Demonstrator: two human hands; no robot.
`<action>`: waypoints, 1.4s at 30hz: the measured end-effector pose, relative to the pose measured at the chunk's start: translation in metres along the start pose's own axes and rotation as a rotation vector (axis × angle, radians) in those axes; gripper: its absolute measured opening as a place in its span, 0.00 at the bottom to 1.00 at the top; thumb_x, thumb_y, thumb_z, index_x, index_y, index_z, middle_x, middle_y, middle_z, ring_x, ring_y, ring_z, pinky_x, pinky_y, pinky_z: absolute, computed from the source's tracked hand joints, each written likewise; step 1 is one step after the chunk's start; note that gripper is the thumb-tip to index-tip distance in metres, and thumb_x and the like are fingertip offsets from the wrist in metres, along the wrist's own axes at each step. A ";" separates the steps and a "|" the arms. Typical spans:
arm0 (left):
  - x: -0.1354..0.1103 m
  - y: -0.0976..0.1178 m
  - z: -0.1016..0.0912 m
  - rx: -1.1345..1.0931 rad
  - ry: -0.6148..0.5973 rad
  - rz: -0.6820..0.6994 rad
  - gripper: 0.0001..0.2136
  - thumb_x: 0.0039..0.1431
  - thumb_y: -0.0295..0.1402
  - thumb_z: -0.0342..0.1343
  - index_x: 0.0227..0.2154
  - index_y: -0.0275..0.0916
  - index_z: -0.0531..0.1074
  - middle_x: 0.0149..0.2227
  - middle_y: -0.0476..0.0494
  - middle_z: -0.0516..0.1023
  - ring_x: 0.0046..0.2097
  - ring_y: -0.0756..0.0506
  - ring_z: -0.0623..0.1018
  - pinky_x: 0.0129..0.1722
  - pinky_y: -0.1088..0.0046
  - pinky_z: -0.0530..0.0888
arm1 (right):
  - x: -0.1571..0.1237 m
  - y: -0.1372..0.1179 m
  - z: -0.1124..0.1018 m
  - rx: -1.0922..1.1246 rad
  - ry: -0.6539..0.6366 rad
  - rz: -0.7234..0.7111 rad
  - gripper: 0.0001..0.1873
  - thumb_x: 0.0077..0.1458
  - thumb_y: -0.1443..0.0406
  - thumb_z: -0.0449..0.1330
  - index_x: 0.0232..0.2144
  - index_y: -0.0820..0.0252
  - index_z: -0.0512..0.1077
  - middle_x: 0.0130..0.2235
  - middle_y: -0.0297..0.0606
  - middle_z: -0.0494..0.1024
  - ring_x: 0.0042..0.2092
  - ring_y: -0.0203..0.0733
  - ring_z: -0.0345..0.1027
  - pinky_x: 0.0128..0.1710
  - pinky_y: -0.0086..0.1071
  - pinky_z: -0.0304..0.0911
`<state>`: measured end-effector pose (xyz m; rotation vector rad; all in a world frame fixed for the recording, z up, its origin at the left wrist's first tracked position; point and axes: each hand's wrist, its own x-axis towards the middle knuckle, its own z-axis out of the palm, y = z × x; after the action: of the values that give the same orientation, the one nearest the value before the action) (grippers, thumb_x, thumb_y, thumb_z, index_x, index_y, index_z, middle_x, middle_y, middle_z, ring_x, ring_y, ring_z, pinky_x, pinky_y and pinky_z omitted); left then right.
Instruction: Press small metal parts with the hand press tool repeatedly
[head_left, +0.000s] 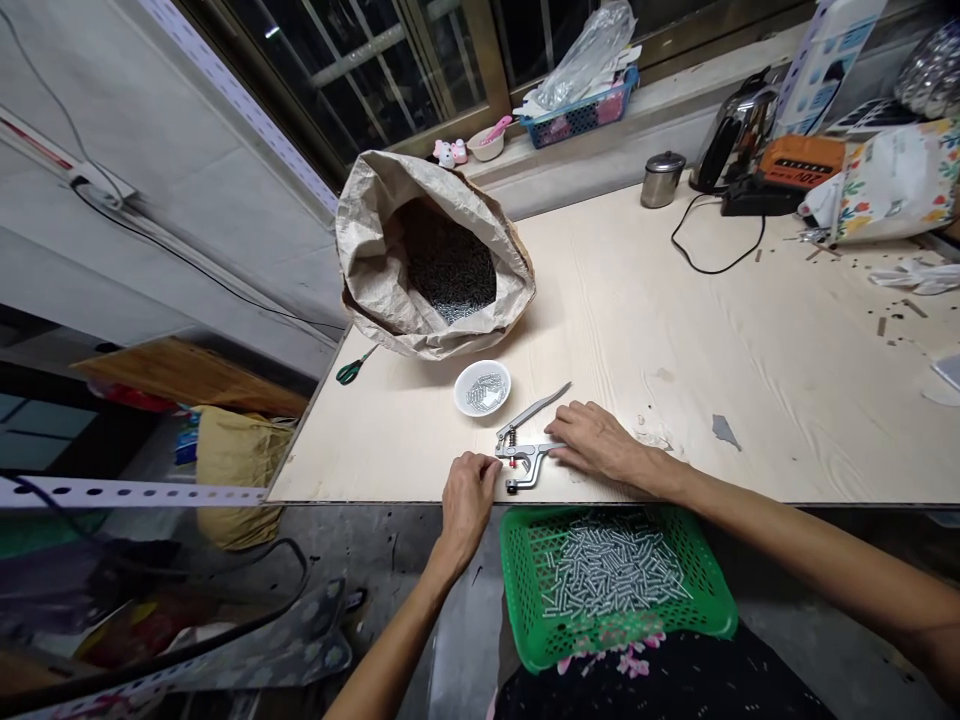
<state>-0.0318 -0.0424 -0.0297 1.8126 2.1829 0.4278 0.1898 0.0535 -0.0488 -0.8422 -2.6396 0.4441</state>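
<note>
Silver hand pliers with a small red part lie at the front edge of a pale wooden table. My right hand rests on their lower handle, fingers curled over it. My left hand is closed in a pinch right at the pliers' jaw; whatever it holds is too small to see. Just beyond stands a small white bowl with little metal pieces. A green plastic basket holding several small silvery tubes sits on my lap below the table edge.
A big open paper sack of dark small parts stands behind the bowl, green-handled scissors to its left. Kettle, steel cup, black cable and a floral bag occupy the far right.
</note>
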 end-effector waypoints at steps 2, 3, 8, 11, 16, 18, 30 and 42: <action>-0.001 0.002 0.000 -0.042 -0.009 0.020 0.10 0.60 0.34 0.50 0.30 0.38 0.75 0.32 0.43 0.74 0.38 0.43 0.73 0.38 0.69 0.67 | -0.002 -0.003 0.006 0.012 -0.051 -0.015 0.05 0.59 0.64 0.57 0.36 0.60 0.69 0.38 0.41 0.71 0.40 0.44 0.62 0.39 0.37 0.57; 0.000 0.003 -0.001 -0.080 -0.004 0.017 0.10 0.60 0.35 0.50 0.30 0.39 0.75 0.32 0.43 0.74 0.38 0.44 0.73 0.38 0.69 0.67 | -0.003 -0.003 0.010 0.037 -0.065 -0.014 0.03 0.59 0.66 0.56 0.36 0.60 0.68 0.38 0.41 0.71 0.40 0.44 0.61 0.39 0.37 0.58; 0.002 0.003 -0.001 -0.354 0.133 -0.199 0.12 0.62 0.40 0.48 0.32 0.38 0.71 0.31 0.46 0.74 0.32 0.47 0.73 0.34 0.72 0.68 | -0.007 0.009 0.015 0.264 -0.002 -0.043 0.08 0.64 0.67 0.46 0.33 0.59 0.63 0.37 0.41 0.68 0.39 0.42 0.59 0.41 0.37 0.60; -0.001 0.004 0.008 -0.404 0.146 -0.217 0.13 0.63 0.41 0.46 0.33 0.38 0.70 0.31 0.46 0.74 0.32 0.47 0.73 0.34 0.72 0.69 | -0.014 0.020 0.004 0.333 0.041 -0.017 0.10 0.65 0.63 0.45 0.33 0.57 0.62 0.35 0.40 0.67 0.37 0.42 0.59 0.40 0.38 0.60; -0.004 0.013 0.029 -0.156 0.078 0.136 0.06 0.61 0.34 0.52 0.37 0.38 0.72 0.35 0.44 0.73 0.38 0.45 0.73 0.39 0.69 0.70 | -0.033 0.036 -0.013 0.346 0.116 0.126 0.09 0.66 0.61 0.44 0.35 0.55 0.62 0.36 0.40 0.68 0.38 0.44 0.61 0.38 0.39 0.61; -0.004 0.018 0.031 -0.045 0.047 0.209 0.05 0.61 0.29 0.52 0.33 0.38 0.72 0.33 0.43 0.73 0.39 0.44 0.72 0.39 0.68 0.70 | -0.038 0.041 -0.012 0.327 0.144 0.162 0.09 0.65 0.61 0.44 0.35 0.55 0.62 0.36 0.40 0.68 0.38 0.44 0.61 0.38 0.39 0.61; 0.007 0.036 -0.016 0.052 0.110 0.387 0.09 0.64 0.29 0.48 0.37 0.38 0.75 0.36 0.42 0.74 0.40 0.45 0.71 0.38 0.70 0.70 | -0.038 0.041 0.006 0.201 0.119 0.137 0.10 0.66 0.62 0.44 0.36 0.56 0.63 0.36 0.40 0.70 0.37 0.42 0.62 0.37 0.38 0.56; 0.137 0.008 -0.021 0.468 -0.141 0.237 0.09 0.59 0.29 0.53 0.36 0.36 0.79 0.41 0.38 0.77 0.46 0.39 0.70 0.41 0.68 0.68 | -0.035 0.035 0.009 0.131 0.096 0.112 0.09 0.65 0.64 0.46 0.36 0.57 0.65 0.36 0.39 0.71 0.36 0.42 0.61 0.37 0.37 0.54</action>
<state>-0.0567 0.0922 -0.0101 2.2718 2.1004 -0.1850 0.2299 0.0577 -0.0782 -0.9478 -2.4552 0.5838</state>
